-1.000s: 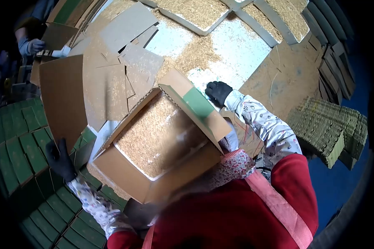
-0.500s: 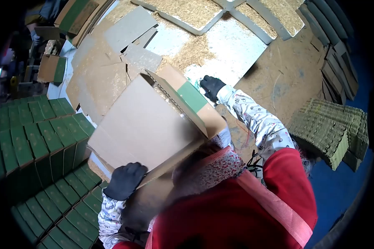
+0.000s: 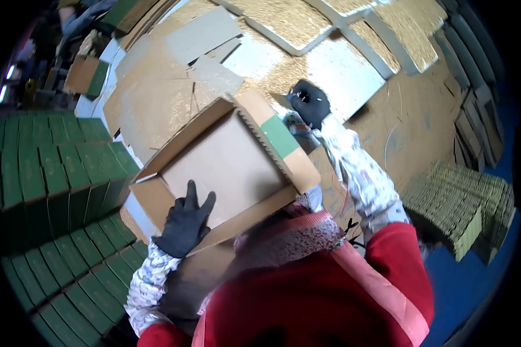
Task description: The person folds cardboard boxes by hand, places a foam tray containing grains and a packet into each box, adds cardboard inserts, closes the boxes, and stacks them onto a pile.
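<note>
An open cardboard box (image 3: 226, 168) with a green band on its right side lies in front of my body, its flat brown inside facing up. My left hand (image 3: 185, 222), in a dark glove, rests on the box's near left corner with its fingers spread. Beyond the box's right side, my right hand (image 3: 311, 105), also gloved, has its fingers curled round a tool that looks like a tape dispenser (image 3: 296, 125). Part of that tool is hidden by the glove and blurred.
Stacked green boxes (image 3: 58, 173) fill the left side. Wood shavings (image 3: 289, 23) lie in grey-edged frames at the back, beside grey card sheets (image 3: 202, 34). Bundled slatted pieces (image 3: 451, 202) stand at right, with dark flat panels (image 3: 474, 115) behind. Another person's arm (image 3: 87, 17) shows far left.
The box's broad flat panel has given way to a view into its walled inside. My left hand has moved up and spread its fingers. My right hand has lifted the tool.
</note>
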Demonstrator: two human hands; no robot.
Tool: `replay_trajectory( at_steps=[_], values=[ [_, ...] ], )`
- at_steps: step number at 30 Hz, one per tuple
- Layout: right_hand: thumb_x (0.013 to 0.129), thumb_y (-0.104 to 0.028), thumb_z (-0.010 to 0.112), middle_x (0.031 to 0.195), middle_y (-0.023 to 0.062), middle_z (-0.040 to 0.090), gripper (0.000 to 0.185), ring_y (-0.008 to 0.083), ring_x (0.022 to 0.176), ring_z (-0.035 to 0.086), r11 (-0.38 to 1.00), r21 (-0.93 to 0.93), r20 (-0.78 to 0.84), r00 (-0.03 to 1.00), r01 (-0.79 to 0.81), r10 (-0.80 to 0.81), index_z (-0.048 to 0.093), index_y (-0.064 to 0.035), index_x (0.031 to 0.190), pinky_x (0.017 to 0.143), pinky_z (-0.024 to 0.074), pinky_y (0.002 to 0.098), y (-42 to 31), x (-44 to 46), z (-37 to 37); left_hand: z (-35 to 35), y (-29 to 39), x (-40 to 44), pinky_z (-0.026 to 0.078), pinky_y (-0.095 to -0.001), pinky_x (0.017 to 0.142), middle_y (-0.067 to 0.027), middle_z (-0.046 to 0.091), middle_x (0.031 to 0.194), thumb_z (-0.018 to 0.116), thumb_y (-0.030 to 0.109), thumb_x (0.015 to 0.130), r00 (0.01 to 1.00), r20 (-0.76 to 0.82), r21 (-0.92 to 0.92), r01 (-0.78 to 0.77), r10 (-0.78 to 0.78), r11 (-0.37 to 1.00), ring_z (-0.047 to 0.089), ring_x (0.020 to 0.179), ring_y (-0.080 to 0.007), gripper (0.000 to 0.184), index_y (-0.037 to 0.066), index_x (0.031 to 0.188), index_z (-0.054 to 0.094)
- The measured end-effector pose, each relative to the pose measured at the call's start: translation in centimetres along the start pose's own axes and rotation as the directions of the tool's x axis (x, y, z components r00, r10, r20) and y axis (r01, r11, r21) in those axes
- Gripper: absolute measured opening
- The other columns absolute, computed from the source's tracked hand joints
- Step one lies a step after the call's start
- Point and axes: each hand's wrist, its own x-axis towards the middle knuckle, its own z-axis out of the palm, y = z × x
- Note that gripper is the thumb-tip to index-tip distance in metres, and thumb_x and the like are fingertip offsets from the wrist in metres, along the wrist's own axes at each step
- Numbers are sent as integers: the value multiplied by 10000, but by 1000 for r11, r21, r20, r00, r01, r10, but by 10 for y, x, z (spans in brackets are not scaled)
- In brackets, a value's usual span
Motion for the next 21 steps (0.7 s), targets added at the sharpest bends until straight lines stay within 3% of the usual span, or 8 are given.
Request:
replay_trajectory(
  at_steps=[2,4,7,8,10,16,18,21],
  values=[
    [706,-53,547,700,82,569,79,163,620,542,890,34,-133,885,455,-447,557,-23,779,562,437,285,-103,-26,0,6,3,-2,456,-399,720,-305,290,1294,716,218,620,997,-61,140,-32,41,990,515,891,-341,735,188,1281,397],
    [667,-97,569,676,101,582,120,198,610,571,426,-171,327,459,888,-826,575,-21,759,527,439,316,-134,-37,27,-6,-7,-3,423,-434,773,-241,334,1297,721,241,600,999,-53,75,8,-4,997,513,870,-320,721,193,1258,430],
    [670,-163,533,628,57,589,157,203,548,585,107,-362,857,376,926,-352,625,-53,733,510,446,406,-111,-59,62,-32,-35,-22,201,-536,969,-62,406,1292,693,422,593,971,98,209,-235,219,949,456,1060,-308,696,231,1221,462],
    [695,-157,502,810,92,620,242,249,749,612,201,-345,935,354,917,-8,616,-62,886,670,473,423,-127,-56,56,-44,-41,-38,201,-536,969,-62,406,1292,693,422,593,974,82,217,-223,209,950,456,1060,-308,696,231,1221,462],
    [654,-181,597,973,98,600,356,279,933,556,332,-59,755,260,941,-602,583,-73,993,811,405,423,-147,-48,22,-52,-52,-64,158,-546,996,-37,423,1275,708,455,566,986,-67,164,-140,153,976,397,1150,-309,689,240,1181,485],
    [671,-300,684,1370,74,320,709,279,1286,255,634,29,828,337,773,-448,371,-158,1291,1010,210,525,-146,-29,0,13,-55,-8,129,-561,1003,-82,357,1332,705,475,550,883,-380,-19,-307,277,952,274,1246,-335,814,237,1272,411],
    [655,-355,691,1351,91,340,740,267,1270,285,517,21,841,265,856,-473,375,-118,1281,1012,196,526,-124,-38,46,41,-28,19,126,-561,1003,-128,307,1355,706,461,561,882,-469,-88,-96,44,992,259,1250,-351,868,184,1307,359],
    [624,-427,696,1294,152,378,837,314,1211,344,523,-341,587,612,781,-530,348,-36,1276,1016,174,519,-59,-41,75,90,-38,3,169,-528,1004,-259,254,1341,721,440,574,690,-632,-381,120,-353,917,267,1235,-396,983,-1,1321,261]
  ],
)
